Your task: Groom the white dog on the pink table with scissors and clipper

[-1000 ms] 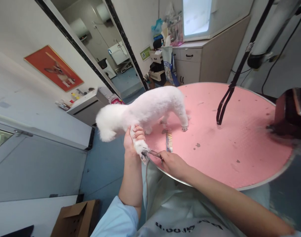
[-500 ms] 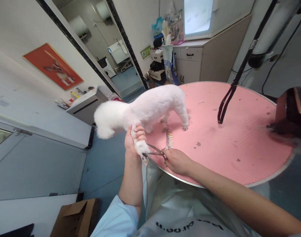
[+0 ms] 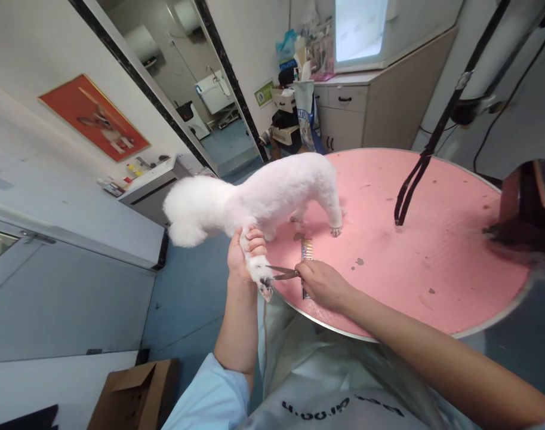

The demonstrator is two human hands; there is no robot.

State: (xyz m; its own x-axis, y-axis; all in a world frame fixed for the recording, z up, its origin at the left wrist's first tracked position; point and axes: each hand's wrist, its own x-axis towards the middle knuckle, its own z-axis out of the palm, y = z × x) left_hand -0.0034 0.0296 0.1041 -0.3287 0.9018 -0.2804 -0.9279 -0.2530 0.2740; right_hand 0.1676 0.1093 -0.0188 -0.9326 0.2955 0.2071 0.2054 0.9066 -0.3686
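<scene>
At the near left edge of the pink table (image 3: 433, 251) | left hand (image 3: 242, 255) clasps the white dog's (image 3: 263, 197) paw (image 3: 259, 273) | right hand (image 3: 322, 285) grips scissors (image 3: 282, 273), blades at the paw | comb (image 3: 306, 251) lies just beyond.

1. A white dog (image 3: 272, 197) is standing at the near-left edge of the round pink grooming table (image 3: 433, 263), blocking passage across that side.
2. The left hand (image 3: 243, 254) is gripping the dog's raised paw (image 3: 258, 272); the right hand (image 3: 321, 283) is holding scissors (image 3: 282, 274) at it, closing the gap between them.
3. A metal comb (image 3: 306, 254) is lying just beyond the right hand.
4. A black noose strap (image 3: 410, 185) is hanging to the table's middle, dividing the open pink surface.
5. A dark blurred object (image 3: 523, 209) is occupying the far-right edge.
6. The tabletop between strap and comb is lying open.
</scene>
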